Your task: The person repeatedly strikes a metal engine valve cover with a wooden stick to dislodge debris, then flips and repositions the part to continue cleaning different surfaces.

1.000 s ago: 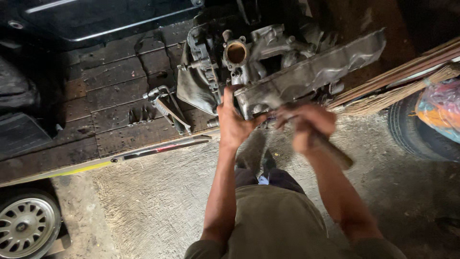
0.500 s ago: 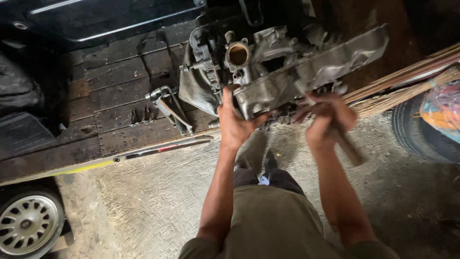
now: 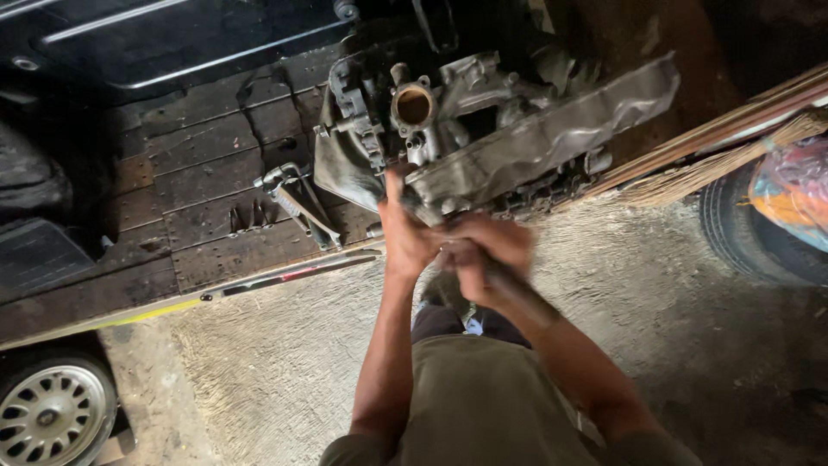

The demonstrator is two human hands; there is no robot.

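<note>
A grimy grey engine block rests on the edge of a wooden truck bed, its oil pan side tilted toward me. My left hand presses against the engine's lower front edge, fingers pointing up. My right hand is closed around the dark handle of a long tool that runs down along my forearm. Its working end meets the engine right beside my left hand, and both hands touch each other there.
A metal bracket with a clamp lies on the planks left of the engine. A car wheel sits at the bottom left, a tyre and a colourful bag at right. A straw broom lies on rough concrete ground.
My right hand with the tool has swung left, from out to the right of the engine's edge to right beside my left hand. The left hand stayed on the engine.
</note>
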